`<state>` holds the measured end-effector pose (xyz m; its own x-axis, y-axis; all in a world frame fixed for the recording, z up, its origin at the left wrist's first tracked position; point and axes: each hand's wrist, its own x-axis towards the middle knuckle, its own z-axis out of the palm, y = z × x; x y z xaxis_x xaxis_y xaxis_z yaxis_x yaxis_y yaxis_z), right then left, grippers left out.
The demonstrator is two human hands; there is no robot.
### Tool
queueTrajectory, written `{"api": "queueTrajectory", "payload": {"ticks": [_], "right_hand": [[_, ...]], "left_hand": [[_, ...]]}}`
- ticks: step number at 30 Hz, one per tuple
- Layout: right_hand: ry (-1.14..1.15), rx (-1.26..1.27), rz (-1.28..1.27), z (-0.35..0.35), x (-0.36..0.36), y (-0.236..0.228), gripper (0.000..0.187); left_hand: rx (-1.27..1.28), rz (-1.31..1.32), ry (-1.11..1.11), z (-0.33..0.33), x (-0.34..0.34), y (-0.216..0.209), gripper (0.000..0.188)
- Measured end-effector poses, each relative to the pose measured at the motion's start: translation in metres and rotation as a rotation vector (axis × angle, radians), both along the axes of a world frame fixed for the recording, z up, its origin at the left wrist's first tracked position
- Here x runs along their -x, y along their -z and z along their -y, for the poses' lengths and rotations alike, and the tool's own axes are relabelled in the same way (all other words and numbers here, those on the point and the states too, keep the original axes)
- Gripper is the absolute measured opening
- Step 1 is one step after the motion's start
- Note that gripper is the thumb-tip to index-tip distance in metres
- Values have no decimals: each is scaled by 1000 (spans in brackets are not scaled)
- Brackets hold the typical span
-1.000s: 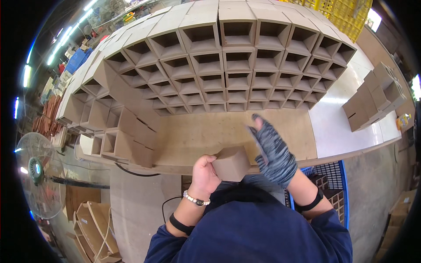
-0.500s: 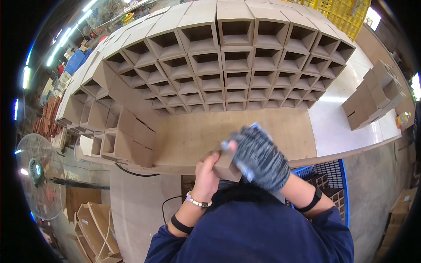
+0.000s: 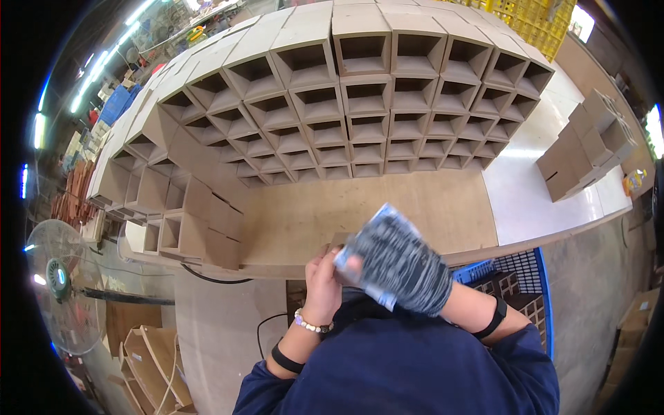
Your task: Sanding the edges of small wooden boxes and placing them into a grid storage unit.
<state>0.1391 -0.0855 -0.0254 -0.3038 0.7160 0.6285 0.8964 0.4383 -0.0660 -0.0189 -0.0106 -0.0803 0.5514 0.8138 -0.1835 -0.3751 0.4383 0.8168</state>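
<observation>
My bare left hand (image 3: 322, 285), with a beaded bracelet at the wrist, is closed on a small brown box (image 3: 339, 239) at the table's front edge. Most of that box is hidden behind my right hand (image 3: 402, 266), which wears a grey knitted fingerless glove. Under the right palm is a pale blue-and-white sheet (image 3: 382, 296), its edges sticking out on both sides of the glove, lying over the box. Slight motion blur smears the right fingers. Beyond both hands rises a wall of stacked open brown boxes (image 3: 366, 128).
More boxes (image 3: 187, 235) are piled at the left, and a smaller stack (image 3: 581, 152) stands on the white right part of the table (image 3: 387, 200). Below the right edge sits a blue crate (image 3: 546, 297) holding boxes. A fan (image 3: 59, 277) stands at far left.
My right hand has slid left and slightly down with the sheet, covering most of the box. The left hand has shifted little. The view has moved slightly.
</observation>
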Motion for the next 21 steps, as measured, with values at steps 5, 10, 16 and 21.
{"api": "queueTrajectory", "payload": {"ticks": [5,10,16,21], "right_hand": [[164,191,-43,-14,-17,9,37],[293,127,103,-29,-47,42,37],[71,19,130,-3,-4,4,32],[297,304,204,-26,-57,34,38]], "left_hand": [[74,2,65,3,0,-8,26],[136,46,55,2,-1,-18,23],[119,28,-6,-1,-9,0,19],[391,452,231,-5,0,-11,33]]}}
